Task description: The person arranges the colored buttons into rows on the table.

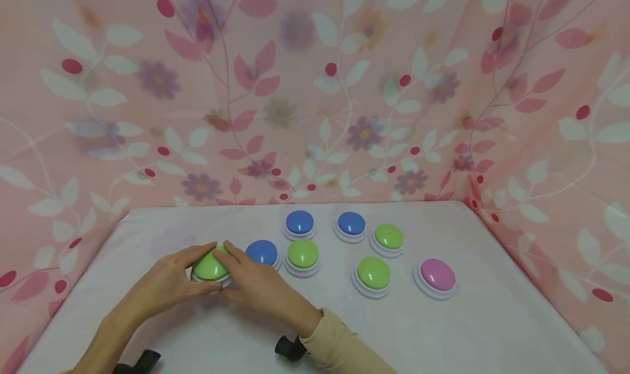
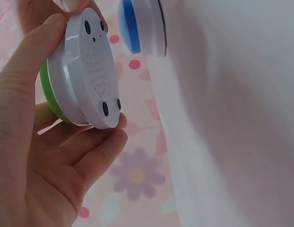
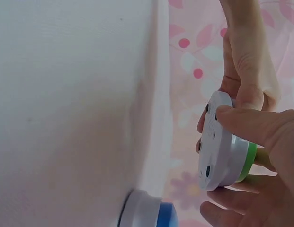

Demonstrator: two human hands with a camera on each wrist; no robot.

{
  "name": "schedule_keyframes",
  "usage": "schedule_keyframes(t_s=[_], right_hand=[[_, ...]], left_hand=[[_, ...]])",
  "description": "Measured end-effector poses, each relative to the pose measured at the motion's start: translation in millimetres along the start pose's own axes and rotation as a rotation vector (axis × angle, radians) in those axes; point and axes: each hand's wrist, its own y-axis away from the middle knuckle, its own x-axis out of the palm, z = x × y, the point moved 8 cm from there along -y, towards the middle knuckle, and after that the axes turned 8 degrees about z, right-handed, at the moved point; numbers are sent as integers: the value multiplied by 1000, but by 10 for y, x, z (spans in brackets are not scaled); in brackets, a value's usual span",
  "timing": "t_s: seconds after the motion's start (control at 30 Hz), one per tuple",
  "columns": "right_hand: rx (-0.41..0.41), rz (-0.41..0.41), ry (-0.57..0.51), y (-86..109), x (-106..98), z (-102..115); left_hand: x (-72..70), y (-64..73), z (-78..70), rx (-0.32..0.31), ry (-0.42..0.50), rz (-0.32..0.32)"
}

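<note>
A green push button (image 1: 209, 267) with a white round base is held up over the left part of the table. My left hand (image 1: 169, 278) grips its left side, thumb at the near edge and fingers round the far side. My right hand (image 1: 261, 286) holds the same button from the right. In the left wrist view the button's white underside (image 2: 98, 71) shows, with speaker holes and dark oval spots. The right wrist view has my right thumb (image 3: 241, 120) on that base, and the green dome faces away from the table. Just right of the hands is a blue push button (image 1: 262, 252), partly hidden.
Two blue buttons (image 1: 299, 222) (image 1: 351, 223) stand at the back. Green buttons (image 1: 302, 254) (image 1: 373, 273) (image 1: 389, 237) sit mid-table, and a pink one (image 1: 437, 274) is to the right. Floral cloth (image 1: 315, 89) hangs behind the white-covered table (image 1: 492, 330).
</note>
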Motion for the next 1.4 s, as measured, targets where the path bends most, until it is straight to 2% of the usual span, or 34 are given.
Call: schedule_keyframes(t_s=[0.13,0.43,0.97,1.13,1.4], right_hand=[[1,-23,-48,37,-94,-63],[-1,-19,-117,123,-206,-236],[-7,-118,-114,318,-413,-535],[32,-106,-130,418,-444,-690],[85,-110,-215,640,-504,-1007]], left_hand=[[-22,-53,-59,-11,3,-15],[-22,-187,-213,31,-14,-47],[51,-462,-485,106,-53,-26],[148,-583,-578,132,-43,4],[361,-830,-802,228,-42,24]])
